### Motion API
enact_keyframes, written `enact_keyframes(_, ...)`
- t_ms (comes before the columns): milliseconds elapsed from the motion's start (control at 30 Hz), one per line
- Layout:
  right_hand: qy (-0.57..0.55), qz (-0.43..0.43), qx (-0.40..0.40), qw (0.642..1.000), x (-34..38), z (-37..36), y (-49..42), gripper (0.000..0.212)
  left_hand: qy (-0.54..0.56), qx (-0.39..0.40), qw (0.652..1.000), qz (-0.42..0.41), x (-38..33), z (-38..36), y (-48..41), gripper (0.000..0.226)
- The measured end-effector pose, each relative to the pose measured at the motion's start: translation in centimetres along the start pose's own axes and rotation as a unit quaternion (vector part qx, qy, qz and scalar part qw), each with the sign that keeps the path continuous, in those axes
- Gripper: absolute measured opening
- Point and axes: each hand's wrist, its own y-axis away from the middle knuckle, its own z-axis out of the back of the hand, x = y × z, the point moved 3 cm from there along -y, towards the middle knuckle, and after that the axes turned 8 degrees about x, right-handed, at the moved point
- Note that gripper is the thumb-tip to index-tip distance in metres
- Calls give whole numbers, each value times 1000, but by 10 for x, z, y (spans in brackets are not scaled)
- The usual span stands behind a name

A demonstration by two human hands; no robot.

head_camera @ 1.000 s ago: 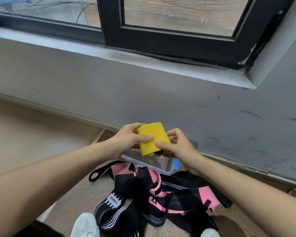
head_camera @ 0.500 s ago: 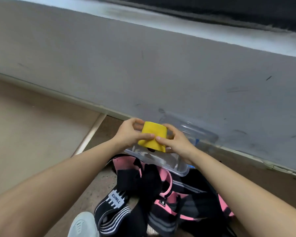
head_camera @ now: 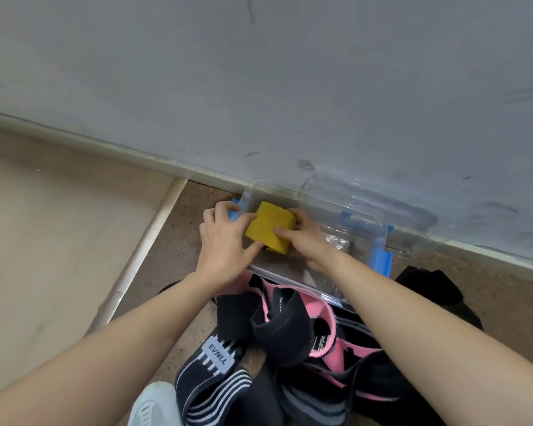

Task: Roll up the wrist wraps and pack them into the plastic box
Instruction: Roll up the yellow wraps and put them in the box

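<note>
Your left hand (head_camera: 225,241) and right hand (head_camera: 305,241) pinch a rolled yellow wrap (head_camera: 270,230) from both sides to stop it unwinding, at the left end of the open plastic box (head_camera: 290,277); loose wraps (head_camera: 290,330) wait just beside it.

Matt cloth roll (head_camera: 270,230); box (head_camera: 293,279) probably plastic.

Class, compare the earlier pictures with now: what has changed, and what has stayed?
Both hands lowered the yellow roll into the plastic box, at its left end. The left hand and right hand still hold it. The unrolled wraps stayed heaped before the box.
</note>
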Motion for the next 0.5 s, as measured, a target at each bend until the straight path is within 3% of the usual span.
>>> enact_keyframes(100,55,9,-21,998,-4,0,-9,57,92,-5,996,8,7,-3,5,69)
enact_keyframes(233,123,7,-45,991,-5,-7,-9,64,120,-28,992,7,12,-2,8,66)
enact_keyframes(367,289,66,-102,950,5,-1,12,68,122,-11,992,-11,18,-4,15,71)
enact_keyframes(500,400,154,-2,904,6,2,27,71,140,15,990,-21,21,-3,19,84)
